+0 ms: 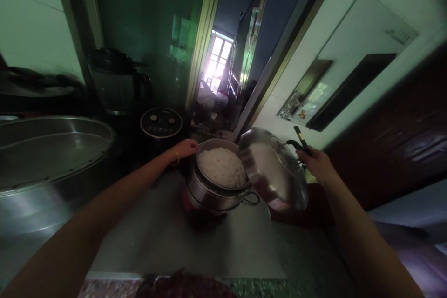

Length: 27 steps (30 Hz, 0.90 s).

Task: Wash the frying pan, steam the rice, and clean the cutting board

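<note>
A steel steamer pot (213,193) stands on the grey counter (164,237), filled with white cooked rice (222,166). My left hand (186,148) rests closed on the pot's far left rim, a thin bracelet on the wrist. My right hand (314,160) grips the black handle of the pot's steel lid (274,172), which is tilted up on edge just right of the pot, its inside facing the rice.
A large steel basin (52,149) fills the left side. Behind the pot sit a black round appliance with buttons (161,123) and a blender jug (117,81). An open doorway (223,70) leads to a bright room. A dark cabinet stands at right.
</note>
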{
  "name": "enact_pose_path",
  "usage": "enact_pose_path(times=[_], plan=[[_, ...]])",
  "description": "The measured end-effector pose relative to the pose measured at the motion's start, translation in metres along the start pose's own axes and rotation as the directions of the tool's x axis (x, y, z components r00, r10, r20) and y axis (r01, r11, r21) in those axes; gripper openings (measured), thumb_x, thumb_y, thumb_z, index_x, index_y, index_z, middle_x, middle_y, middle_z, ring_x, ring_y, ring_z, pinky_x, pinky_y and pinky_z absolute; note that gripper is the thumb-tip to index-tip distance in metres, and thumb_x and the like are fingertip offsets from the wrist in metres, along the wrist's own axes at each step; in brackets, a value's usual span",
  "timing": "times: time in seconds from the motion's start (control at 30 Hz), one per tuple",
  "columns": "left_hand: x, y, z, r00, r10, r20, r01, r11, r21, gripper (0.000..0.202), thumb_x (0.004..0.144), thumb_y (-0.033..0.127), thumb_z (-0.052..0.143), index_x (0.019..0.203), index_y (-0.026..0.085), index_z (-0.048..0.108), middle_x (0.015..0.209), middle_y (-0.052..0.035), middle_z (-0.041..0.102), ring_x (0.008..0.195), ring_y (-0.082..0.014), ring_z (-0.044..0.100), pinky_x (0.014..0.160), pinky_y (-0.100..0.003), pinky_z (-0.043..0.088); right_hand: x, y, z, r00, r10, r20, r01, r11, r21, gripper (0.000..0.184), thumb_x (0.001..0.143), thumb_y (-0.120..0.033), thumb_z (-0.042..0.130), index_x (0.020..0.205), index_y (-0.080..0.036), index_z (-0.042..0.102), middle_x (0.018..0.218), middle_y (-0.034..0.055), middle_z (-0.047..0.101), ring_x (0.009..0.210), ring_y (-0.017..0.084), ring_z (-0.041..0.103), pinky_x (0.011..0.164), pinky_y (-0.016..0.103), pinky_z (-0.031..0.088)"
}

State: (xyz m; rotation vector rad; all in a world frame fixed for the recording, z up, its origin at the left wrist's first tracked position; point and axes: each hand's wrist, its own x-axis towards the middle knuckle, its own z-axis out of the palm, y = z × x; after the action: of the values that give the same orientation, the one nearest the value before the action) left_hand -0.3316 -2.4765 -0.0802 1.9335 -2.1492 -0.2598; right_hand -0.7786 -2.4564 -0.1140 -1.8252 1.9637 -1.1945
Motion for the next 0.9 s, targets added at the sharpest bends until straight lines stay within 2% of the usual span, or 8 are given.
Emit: enact_pose_path(times=[0.13, 0.23, 0.37, 0.47, 0.57, 0.7, 0.9], plan=[[-0.006, 0.006, 0.001, 0.999, 0.021, -0.039, -0.017, 0.995, 0.103, 0.03, 0.073, 0.027, 0.044, 0.087, 0.021, 0.07, 0.092, -0.002, 0.069, 0.09, -0.0175, 0.061, 0.082, -0.025, 0.045, 0.006, -0.03, 0.01, 0.996, -0.016, 0.085, 0.016, 1.0, 0.0, 0.035, 0.077, -0.039, 0.047, 0.085, -0.011, 0.065, 0.065, 0.006, 0.063, 0.064, 0.018, 0.057, 0.056, 0.025, 0.039], [-0.016, -0.002, 0.0, 0.996, 0.011, -0.086, -0.004, 0.997, 0.083, 0.032, 0.075, 0.032, 0.045, 0.094, 0.024, 0.069, 0.098, -0.0009, 0.068, 0.095, -0.0178, 0.059, 0.084, -0.027, 0.044, 0.01, -0.066, 0.027, 0.986, -0.062, 0.153, 0.074, 0.995, -0.071, 0.032, 0.08, -0.035, 0.045, 0.087, -0.011, 0.064, 0.068, 0.0051, 0.063, 0.067, 0.017, 0.057, 0.057, 0.024, 0.038], [-0.039, -0.032, -0.004, 0.98, -0.023, -0.198, 0.004, 0.995, -0.097, 0.037, 0.077, 0.039, 0.04, 0.094, 0.021, 0.068, 0.099, -0.0024, 0.067, 0.095, -0.0177, 0.059, 0.085, -0.027, 0.044, 0.011, -0.116, 0.058, 0.96, -0.159, 0.23, 0.21, 0.953, -0.219, 0.031, 0.085, -0.031, 0.042, 0.093, -0.011, 0.064, 0.079, 0.0092, 0.066, 0.078, 0.02, 0.06, 0.065, 0.025, 0.039], [-0.069, -0.063, -0.005, 0.961, -0.12, -0.251, 0.053, 0.964, -0.261, 0.041, 0.076, 0.044, 0.04, 0.094, 0.019, 0.067, 0.099, -0.0032, 0.067, 0.093, -0.0185, 0.06, 0.085, -0.028, 0.044, 0.008, -0.143, 0.079, 0.937, -0.221, 0.27, 0.297, 0.911, -0.285, 0.032, 0.087, -0.031, 0.041, 0.099, -0.012, 0.062, 0.091, 0.0124, 0.066, 0.088, 0.022, 0.06, 0.071, 0.026, 0.038], [-0.107, -0.094, -0.003, 0.938, -0.243, -0.248, 0.138, 0.917, -0.375, 0.045, 0.074, 0.05, 0.042, 0.096, 0.019, 0.066, 0.097, -0.0031, 0.068, 0.093, -0.0199, 0.06, 0.085, -0.028, 0.045, 0.004, -0.154, 0.096, 0.915, -0.257, 0.31, 0.355, 0.878, -0.32, 0.032, 0.088, -0.031, 0.039, 0.104, -0.012, 0.06, 0.098, 0.0133, 0.065, 0.093, 0.022, 0.06, 0.074, 0.027, 0.038], [-0.154, -0.125, 0.005, 0.913, -0.353, -0.205, 0.226, 0.856, -0.465, 0.048, 0.074, 0.053, 0.044, 0.098, 0.017, 0.066, 0.099, -0.0025, 0.068, 0.094, -0.0198, 0.059, 0.088, -0.027, 0.043, 0.002, -0.153, 0.108, 0.895, -0.27, 0.354, 0.391, 0.856, -0.337, 0.031, 0.089, -0.031, 0.039, 0.103, -0.012, 0.06, 0.098, 0.0134, 0.065, 0.092, 0.023, 0.06, 0.072, 0.027, 0.039], [-0.197, -0.143, 0.02, 0.863, -0.461, -0.207, 0.288, 0.786, -0.547, 0.055, 0.065, 0.063, 0.048, 0.092, 0.019, 0.066, 0.096, -0.0001, 0.069, 0.093, -0.0189, 0.059, 0.087, -0.025, 0.043, 0.003, -0.149, 0.112, 0.899, -0.247, 0.361, 0.376, 0.858, -0.35, 0.034, 0.088, -0.032, 0.038, 0.103, -0.012, 0.061, 0.095, 0.0129, 0.066, 0.09, 0.022, 0.06, 0.071, 0.027, 0.038]])
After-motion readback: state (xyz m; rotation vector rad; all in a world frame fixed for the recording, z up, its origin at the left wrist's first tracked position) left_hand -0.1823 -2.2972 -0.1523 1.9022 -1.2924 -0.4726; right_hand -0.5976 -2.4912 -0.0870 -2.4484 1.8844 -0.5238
